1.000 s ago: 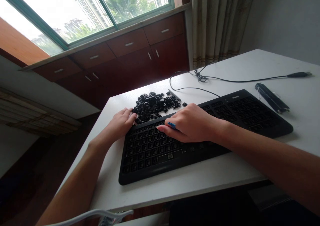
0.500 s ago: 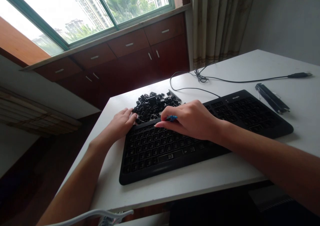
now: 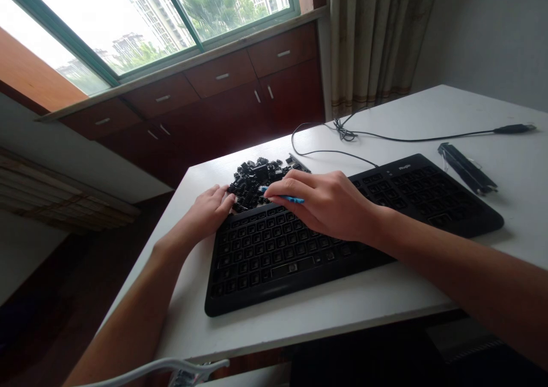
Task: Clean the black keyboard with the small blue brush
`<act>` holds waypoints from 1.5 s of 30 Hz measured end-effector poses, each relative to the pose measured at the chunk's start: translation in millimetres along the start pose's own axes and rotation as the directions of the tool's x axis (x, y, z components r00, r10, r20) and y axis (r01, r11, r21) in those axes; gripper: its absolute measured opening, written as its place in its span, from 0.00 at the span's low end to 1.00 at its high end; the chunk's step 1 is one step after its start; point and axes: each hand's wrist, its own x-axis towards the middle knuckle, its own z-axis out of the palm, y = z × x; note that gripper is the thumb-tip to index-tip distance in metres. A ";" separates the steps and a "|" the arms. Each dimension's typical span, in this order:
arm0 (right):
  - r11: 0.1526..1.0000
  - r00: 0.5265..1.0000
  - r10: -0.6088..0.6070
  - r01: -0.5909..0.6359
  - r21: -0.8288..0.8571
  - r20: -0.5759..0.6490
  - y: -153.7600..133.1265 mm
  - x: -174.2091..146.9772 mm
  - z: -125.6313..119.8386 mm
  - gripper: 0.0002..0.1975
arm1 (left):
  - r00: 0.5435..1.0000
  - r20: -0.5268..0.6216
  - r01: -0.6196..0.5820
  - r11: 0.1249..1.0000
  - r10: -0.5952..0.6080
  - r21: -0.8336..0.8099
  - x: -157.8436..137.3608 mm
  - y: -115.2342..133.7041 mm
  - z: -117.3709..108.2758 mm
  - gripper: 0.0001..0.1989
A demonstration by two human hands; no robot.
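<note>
A black keyboard (image 3: pixel 274 287) lies at a slant on the white table, its keycaps off and the key sockets bare. My right hand (image 3: pixel 329 201) is over its upper middle, closed around a slim blue brush (image 3: pixel 291 198). The brush's pale tip points left, over the near side of a heap of loose black keycaps (image 3: pixel 250 178). My left hand (image 3: pixel 209 211) lies at the keyboard's far left corner, beside the heap, with fingers stretched and thumb apart. The undersides of both hands are hidden.
A thin black cable (image 3: pixel 411 140) runs from the keyboard's back edge through a tangle to a plug at the right. Long black pieces (image 3: pixel 466 169) lie right of the keyboard on the white table (image 3: pixel 334 301). A pale curved bar (image 3: pixel 171 364) shows at the bottom.
My right hand has turned and lifted slightly, so the brush's tip now shows over the keycap heap instead of at the keyboard's top rows. My left hand and the keyboard stay in place.
</note>
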 end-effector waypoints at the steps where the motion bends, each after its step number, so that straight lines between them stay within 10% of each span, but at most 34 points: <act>1: 1.000 1.000 0.006 -0.006 -0.010 -0.005 -0.5 0.3 -0.3 0.12 | 1.000 -0.004 0.001 1.000 -0.001 -0.002 -0.3 0.4 -0.3 0.39; 8: 0.997 0.996 0.023 -0.017 -0.072 0.083 -2.3 -0.9 -1.9 0.25 | 1.000 -0.024 0.010 0.999 -0.011 -0.034 -0.6 0.6 0.3 0.38; 45: 0.992 0.985 0.045 -0.025 -0.121 0.169 0.7 -3.8 1.4 0.24 | 1.000 -0.013 0.002 1.000 -0.002 -0.019 -1.2 2.6 -1.3 0.38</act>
